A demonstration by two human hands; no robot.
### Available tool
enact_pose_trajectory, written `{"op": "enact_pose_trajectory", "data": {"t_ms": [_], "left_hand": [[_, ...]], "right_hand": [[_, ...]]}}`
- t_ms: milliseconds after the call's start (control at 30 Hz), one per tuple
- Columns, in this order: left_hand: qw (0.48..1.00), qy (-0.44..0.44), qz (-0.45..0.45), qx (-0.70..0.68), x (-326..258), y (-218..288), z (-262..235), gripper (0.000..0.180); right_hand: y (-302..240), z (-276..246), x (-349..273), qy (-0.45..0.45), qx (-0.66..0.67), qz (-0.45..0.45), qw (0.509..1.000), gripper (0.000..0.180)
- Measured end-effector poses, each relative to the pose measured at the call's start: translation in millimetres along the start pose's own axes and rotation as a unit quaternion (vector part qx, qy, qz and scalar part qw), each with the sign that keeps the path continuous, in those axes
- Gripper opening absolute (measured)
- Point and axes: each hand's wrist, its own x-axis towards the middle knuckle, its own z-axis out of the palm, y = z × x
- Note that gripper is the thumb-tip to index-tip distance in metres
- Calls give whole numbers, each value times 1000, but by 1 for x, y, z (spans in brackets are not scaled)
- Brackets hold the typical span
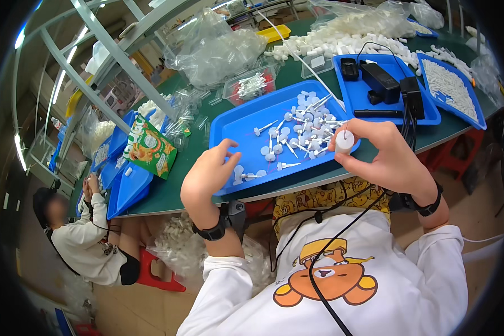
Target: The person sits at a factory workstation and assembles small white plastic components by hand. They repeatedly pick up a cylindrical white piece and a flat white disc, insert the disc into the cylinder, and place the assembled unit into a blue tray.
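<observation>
Between the thumb and fingertips of my right hand (383,147) is a small white cylinder (344,143), with a thin dark line at its top. It is held over the right front corner of a blue tray (229,131). My left hand (209,168) hovers at the tray's left front edge, fingers curved and apart, with nothing visible in them. Inside the tray lie many small white pieces with thin stems and round translucent discs (308,126), heaped toward the right side.
Behind the tray stands a clear box of small white parts (251,87). A second blue tray (425,115) with black devices (381,81) sits at right, beside a tray of white sticks (447,84). A green snack bag (150,147) is left. Another person (89,235) sits far left.
</observation>
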Motion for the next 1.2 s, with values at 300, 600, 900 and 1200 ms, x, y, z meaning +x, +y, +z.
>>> {"op": "enact_pose_trajectory", "data": {"t_ms": [300, 600, 900, 1200], "left_hand": [[991, -129, -30, -13, 18, 18, 11, 33], [991, -125, -17, -44, 23, 5, 9, 33], [985, -31, 62, -155, 14, -29, -18, 31], [961, 204, -63, -178, 14, -154, -40, 21]], "right_hand": [[-2, -3, -2, -9, -10, 9, 1000, 18], [-2, -2, -1, -18, -7, 10, 1000, 19], [-4, -4, -2, -20, -13, 19, 1000, 20], [-3, -2, -1, -31, 7, 20, 999, 20]]}}
